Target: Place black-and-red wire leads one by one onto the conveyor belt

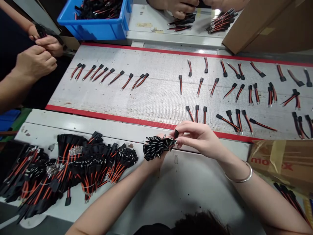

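Observation:
My left hand (162,158) is wrapped round a bundle of short red-and-black cables, and most of its fingers are hidden behind it. The bundle's black connector ends (155,148) face up toward me, packed close together. At the bundle's right side, my right hand (198,135) pinches a single cable by its black connector (176,133) between thumb and fingers. Both hands are above the near edge of the conveyor belt (156,101), where similar cables (197,113) lie in loose rows.
Heaped cable bundles (90,163) cover the ledge at left. A cardboard box (281,160) stands at right, another carton (266,26) at far right. Beyond the belt are a blue bin (97,27) of cables and a co-worker's hands (182,7). Another person's hands (39,57) work at left.

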Demonstrator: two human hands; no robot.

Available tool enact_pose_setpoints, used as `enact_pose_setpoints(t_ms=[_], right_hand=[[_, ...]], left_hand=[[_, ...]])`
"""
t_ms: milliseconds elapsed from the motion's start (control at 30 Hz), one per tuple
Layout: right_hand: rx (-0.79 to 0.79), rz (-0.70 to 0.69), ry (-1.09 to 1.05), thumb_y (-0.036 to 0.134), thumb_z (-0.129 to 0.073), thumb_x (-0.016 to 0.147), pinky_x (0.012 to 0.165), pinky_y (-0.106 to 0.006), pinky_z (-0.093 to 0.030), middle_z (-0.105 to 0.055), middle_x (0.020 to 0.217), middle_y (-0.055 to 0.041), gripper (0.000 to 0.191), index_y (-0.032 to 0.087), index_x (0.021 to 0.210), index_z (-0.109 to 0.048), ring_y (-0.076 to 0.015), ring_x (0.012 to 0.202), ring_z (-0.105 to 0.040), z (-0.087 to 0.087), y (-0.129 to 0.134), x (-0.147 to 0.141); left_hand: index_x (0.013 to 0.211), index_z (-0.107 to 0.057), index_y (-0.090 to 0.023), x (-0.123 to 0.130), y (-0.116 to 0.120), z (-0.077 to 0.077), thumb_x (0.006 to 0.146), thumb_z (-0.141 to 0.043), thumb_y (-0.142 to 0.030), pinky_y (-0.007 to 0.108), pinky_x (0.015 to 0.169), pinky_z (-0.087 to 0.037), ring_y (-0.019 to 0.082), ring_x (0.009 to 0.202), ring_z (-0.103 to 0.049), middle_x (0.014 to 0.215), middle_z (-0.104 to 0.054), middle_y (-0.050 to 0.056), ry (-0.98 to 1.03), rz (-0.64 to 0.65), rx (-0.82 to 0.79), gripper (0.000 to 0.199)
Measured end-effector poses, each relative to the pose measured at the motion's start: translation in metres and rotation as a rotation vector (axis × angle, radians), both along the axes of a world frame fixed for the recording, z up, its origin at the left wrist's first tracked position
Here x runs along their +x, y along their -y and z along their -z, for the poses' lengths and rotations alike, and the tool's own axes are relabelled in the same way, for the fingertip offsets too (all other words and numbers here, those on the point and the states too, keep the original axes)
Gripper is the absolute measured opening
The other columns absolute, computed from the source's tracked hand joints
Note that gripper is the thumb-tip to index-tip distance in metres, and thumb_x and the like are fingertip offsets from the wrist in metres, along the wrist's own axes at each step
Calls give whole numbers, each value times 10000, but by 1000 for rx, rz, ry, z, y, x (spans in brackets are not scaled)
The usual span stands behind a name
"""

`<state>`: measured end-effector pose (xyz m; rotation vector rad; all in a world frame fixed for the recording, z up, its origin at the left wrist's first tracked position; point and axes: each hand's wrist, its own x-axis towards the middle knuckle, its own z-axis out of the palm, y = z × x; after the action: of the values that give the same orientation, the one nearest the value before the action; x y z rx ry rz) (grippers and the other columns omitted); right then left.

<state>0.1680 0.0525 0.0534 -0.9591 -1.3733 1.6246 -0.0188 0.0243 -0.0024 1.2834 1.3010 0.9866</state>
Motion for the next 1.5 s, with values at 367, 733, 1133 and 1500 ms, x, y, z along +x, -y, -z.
enact_pose_setpoints(t_ms=[367, 733, 1133, 1500], right_hand=[[13, -26, 63, 305, -764, 875, 618, -286, -646, -677, 955, -68, 156, 173, 958, -768, -132, 687, -711, -1, 1, -1], [-109, 460, 112, 425, -738, 857, 529, -250, -496, -616, 674, 28, 256, 198, 881, -623, -81, 513, -533, 20, -35, 10], [38, 66, 73, 270, -803, 829, 732, -317, -590, -705, 966, -62, 168, 194, 978, -787, -154, 805, -688, -2, -7, -4], [24, 31, -58, 175, -790, 847, 713, -327, -627, -678, 929, -39, 150, 184, 996, -780, -148, 726, -734, 7, -6, -6]], left_hand=[[674, -696, -254, -2, -7, -12, 922, -608, -478, 339, 734, -487, 218, 688, -601, 687, -653, 37, -43, 187, 22, 345], [753, -723, -200, 13, 0, -14, 791, -731, -424, 337, 776, -575, 183, 735, -663, 787, -712, 45, 307, -186, -220, 227], [753, -741, -202, 7, -5, -20, 764, -790, -377, 340, 753, -570, 199, 730, -675, 740, -729, 27, 237, -134, -166, 182], [741, -687, -182, 7, -8, -15, 839, -757, -412, 275, 617, -514, 142, 600, -606, 635, -685, 9, 400, -6, -142, 260]])
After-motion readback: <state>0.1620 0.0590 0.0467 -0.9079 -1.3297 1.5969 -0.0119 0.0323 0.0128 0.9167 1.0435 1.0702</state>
